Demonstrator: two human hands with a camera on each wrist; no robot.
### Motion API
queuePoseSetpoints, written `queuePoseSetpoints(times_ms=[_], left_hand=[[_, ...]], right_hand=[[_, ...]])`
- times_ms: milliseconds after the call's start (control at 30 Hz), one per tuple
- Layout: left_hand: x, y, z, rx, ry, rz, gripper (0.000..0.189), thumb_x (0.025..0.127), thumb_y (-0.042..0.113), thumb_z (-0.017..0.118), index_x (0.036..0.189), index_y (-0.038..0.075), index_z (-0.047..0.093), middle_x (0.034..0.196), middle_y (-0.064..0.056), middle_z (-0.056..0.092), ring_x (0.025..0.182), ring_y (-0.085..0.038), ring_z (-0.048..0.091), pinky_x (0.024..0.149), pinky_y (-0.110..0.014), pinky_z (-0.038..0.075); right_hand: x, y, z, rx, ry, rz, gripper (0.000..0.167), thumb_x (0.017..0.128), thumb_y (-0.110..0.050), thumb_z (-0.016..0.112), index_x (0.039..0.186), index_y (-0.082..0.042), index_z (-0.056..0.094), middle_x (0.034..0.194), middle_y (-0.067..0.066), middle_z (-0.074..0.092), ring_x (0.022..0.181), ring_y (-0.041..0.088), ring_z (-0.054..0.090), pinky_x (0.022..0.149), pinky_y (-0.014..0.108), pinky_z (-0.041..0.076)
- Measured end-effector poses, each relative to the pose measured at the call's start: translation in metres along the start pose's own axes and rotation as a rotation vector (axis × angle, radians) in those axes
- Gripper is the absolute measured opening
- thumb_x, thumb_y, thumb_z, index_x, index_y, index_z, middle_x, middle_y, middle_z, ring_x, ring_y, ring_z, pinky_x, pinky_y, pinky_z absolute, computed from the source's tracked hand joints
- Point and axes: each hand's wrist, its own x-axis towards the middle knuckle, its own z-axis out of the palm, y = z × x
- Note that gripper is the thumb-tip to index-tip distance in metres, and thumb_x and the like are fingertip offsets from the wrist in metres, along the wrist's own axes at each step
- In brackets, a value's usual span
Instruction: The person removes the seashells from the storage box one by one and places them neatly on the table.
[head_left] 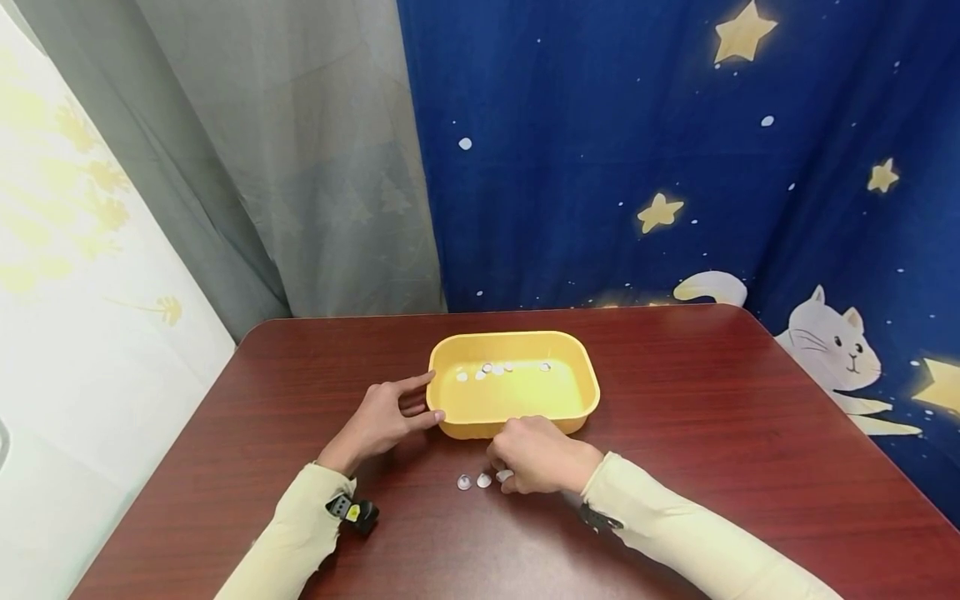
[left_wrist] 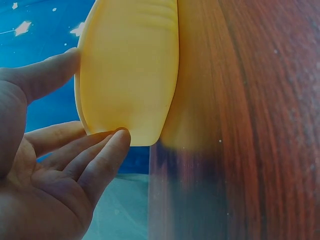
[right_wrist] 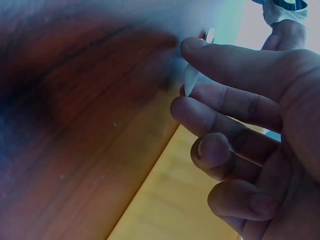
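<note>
A shallow yellow plastic basin [head_left: 517, 429] stands on the table, with several small whitish round pieces [head_left: 498, 369] on its floor. At its left end my left hand [head_left: 386, 417] holds the rim, thumb at the front corner and index finger farther back. The left wrist view shows fingertips [left_wrist: 120, 135] against the end wall. In front of the basin my right hand [head_left: 540, 457] pinches a small white disc [right_wrist: 191, 80] between thumb and fingers, close to the tabletop. Two similar discs, one shiny [head_left: 464, 482] and one white [head_left: 483, 481], lie left of it.
The dark red-brown wooden table [head_left: 675, 392] extends around the basin on all sides. Behind it hang a grey curtain [head_left: 337, 208] and a blue star-patterned curtain [head_left: 540, 208]. A pale panel with yellow prints [head_left: 90, 333] stands along the left.
</note>
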Motion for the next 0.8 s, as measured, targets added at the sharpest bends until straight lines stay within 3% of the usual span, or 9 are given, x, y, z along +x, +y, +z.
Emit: queuePoseSetpoints(times_ms=[200,800], left_hand=[[0.002,0.0005,0.0002,0.007,0.007,0.016,0.073,0.085,0.033,0.081,0.148,0.01,0.051,0.145,-0.015,0.058,0.121,-0.023,0.068,0.096,-0.036,0.058],[0.0006,-0.0008,-0.0002,-0.006,-0.002,-0.016,0.074,0.085,0.033,0.081,0.148,0.012,0.05,0.147,-0.015,0.056,0.122,-0.023,0.067,0.097,-0.036,0.058]], right_hand=[[-0.0009,0.0012,0.0023,0.01,0.015,0.006,0.022,0.073,-0.035,0.087,0.066,-0.028,0.068,0.057,-0.02,0.054,0.054,-0.002,0.046,0.046,0.019,0.035],[-0.002,0.0025,0.0043,0.068,-0.007,0.028,0.02,0.075,-0.03,0.086,0.072,-0.024,0.066,0.062,-0.017,0.053,0.058,0.001,0.047,0.05,0.02,0.039]])
